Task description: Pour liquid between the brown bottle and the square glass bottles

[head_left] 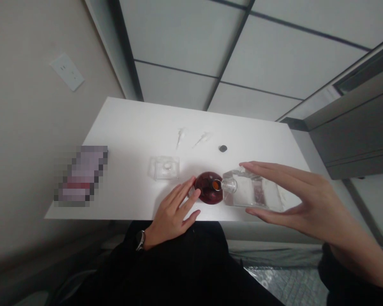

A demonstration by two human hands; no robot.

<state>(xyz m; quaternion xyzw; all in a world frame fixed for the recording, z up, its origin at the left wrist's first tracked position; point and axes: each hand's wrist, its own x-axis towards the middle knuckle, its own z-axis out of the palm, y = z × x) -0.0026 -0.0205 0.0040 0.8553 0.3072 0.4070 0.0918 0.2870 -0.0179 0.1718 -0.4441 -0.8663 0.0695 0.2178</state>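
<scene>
Right hand (317, 199), right of frame: thumb and fingers set wide, gripping clear bottle (245, 196) by its sides. Bottle tilted, neck pointing left at mouth of dark-red round bottle (207, 196), just below frame centre; neck-to-mouth contact unclear. Left hand (171, 212), lower centre: fingers slightly spread, fingertips against red bottle's left side.
</scene>
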